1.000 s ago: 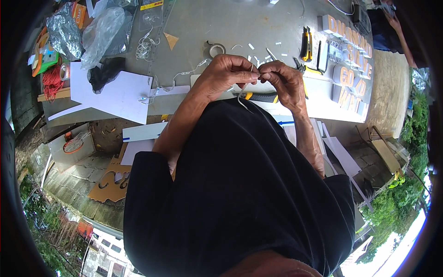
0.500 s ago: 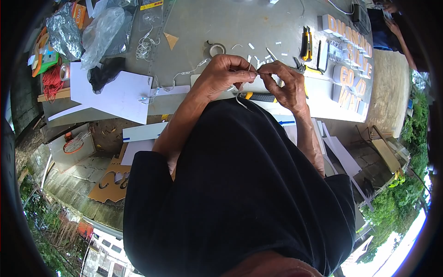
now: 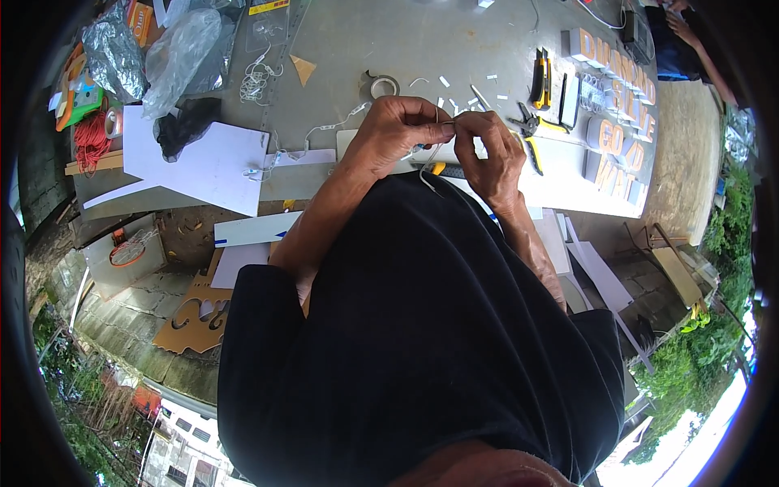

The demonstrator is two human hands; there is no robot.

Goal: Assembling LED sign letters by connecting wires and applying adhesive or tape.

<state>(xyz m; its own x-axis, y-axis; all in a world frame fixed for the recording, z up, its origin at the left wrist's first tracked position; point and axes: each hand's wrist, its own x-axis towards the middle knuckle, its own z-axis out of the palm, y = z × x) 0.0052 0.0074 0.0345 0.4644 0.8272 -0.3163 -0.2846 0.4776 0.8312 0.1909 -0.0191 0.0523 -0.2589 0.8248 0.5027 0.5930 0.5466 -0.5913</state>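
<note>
Both hands remain raised together above the grey surface (image 3: 454, 40): the left hand (image 3: 398, 134) and the right hand (image 3: 487, 150) each pinch a thin pale wire (image 3: 430, 162) between fingertips, and its loose end curls down toward 6 o'clock in front of the dark shirt. Compared with half a second and a second earlier, the hands have hardly shifted, which suggests fine fingertip work on the wire continues. The pliers (image 3: 527, 130) at 3 o'clock of the hands and the tape roll (image 3: 380, 84) at 11 o'clock lie untouched.
</note>
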